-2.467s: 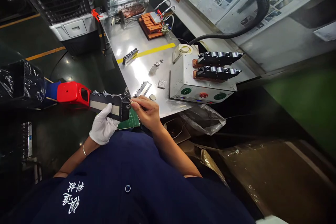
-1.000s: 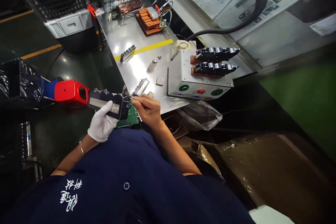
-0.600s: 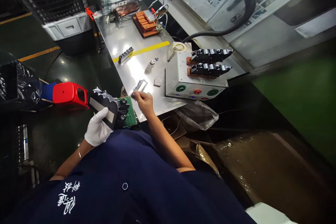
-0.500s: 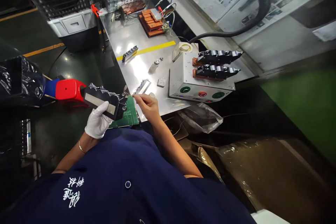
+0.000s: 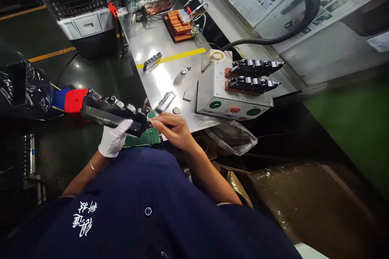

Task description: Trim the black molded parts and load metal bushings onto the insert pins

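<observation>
My left hand [image 5: 113,139], in a white glove, is closed around a long black part with a scalloped edge [image 5: 114,114] and a flat grey strip along its side. The part is held in the air, its right end toward my other hand. My bare right hand [image 5: 176,129] is pinched at that right end, with a small pale bit showing at the fingertips; what it holds is too small to make out. Below the part lies a green mat [image 5: 142,137] at the table corner. A similar scalloped part [image 5: 165,102] rests on the table just beyond my right hand.
On the metal table [image 5: 185,119] stand a control box [image 5: 212,89] carrying two black scalloped parts [image 5: 253,85], a small bottle [image 5: 180,75], a grey block [image 5: 188,95] and an orange fixture [image 5: 178,26]. A red stool [image 5: 74,100] is at the left.
The black part has tilted and shifted slightly up and left in my left hand. My right fingertips have come down against its right end.
</observation>
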Tool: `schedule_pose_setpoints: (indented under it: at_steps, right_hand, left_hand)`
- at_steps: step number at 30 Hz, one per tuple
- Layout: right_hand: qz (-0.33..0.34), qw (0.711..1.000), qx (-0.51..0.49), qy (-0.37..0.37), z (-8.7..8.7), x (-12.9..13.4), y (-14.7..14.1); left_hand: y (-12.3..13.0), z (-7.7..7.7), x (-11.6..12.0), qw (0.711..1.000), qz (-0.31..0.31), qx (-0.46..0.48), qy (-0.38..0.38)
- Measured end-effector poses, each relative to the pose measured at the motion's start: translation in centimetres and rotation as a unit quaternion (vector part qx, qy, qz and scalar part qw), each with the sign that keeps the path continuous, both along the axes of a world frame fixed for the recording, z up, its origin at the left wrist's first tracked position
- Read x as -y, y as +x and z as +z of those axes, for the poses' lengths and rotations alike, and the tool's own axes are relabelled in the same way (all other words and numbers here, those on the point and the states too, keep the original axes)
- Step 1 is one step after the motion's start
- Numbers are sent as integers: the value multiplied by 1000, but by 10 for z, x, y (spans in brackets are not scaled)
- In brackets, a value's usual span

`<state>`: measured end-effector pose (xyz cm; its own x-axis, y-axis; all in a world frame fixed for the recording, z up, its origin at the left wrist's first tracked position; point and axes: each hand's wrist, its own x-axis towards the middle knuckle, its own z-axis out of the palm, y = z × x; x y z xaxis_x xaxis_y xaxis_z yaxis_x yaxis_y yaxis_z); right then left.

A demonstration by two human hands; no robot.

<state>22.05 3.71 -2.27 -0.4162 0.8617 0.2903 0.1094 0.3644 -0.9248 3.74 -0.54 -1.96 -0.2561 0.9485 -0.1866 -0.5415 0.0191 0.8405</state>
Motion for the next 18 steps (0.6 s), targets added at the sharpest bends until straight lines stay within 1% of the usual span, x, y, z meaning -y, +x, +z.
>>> schedule_pose_setpoints:
  at_steps: [5,10,14,16,18]
  right_hand:
    - [-1,999,1,-34,1,1,1]
    - [15,997,0,-82,0,-4,6]
    - [7,997,-5,-82,-6,-5,6]
    - [-33,998,4,-48,-10,-3,1]
    - [-124,992,27,20,-15,0,-4]
  left_hand:
    - [1,3,0,1000,3,-11,1]
    - [3,8,3,999,20,-31,-38]
    - [4,8,4,998,22,-35,-43]
    - [5,8,3,998,19,-24,-46]
    - [6,8,3,999,13,6,-53]
